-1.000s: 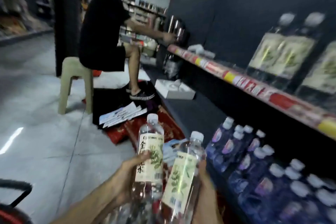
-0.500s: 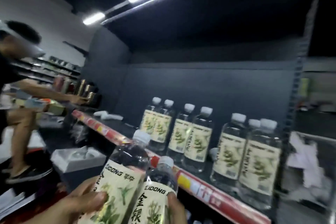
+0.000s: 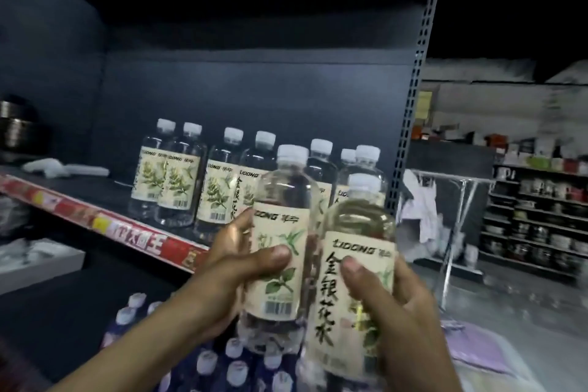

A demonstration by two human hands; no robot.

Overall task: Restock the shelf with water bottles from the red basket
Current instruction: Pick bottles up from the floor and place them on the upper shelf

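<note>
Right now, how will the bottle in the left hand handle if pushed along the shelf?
That bottle looks full, so probably heavy for its size. Tall and narrow, it may tip if shoved high.

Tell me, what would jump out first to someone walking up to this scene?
Two clear bottles with pale leafy labels fill the foreground: the left bottle gripped in the left hand, the right bottle in the right hand, side by side. Behind them a row of matching bottles stands on the dark shelf with a red price strip. Below the hands sit white-capped bottles.
</note>
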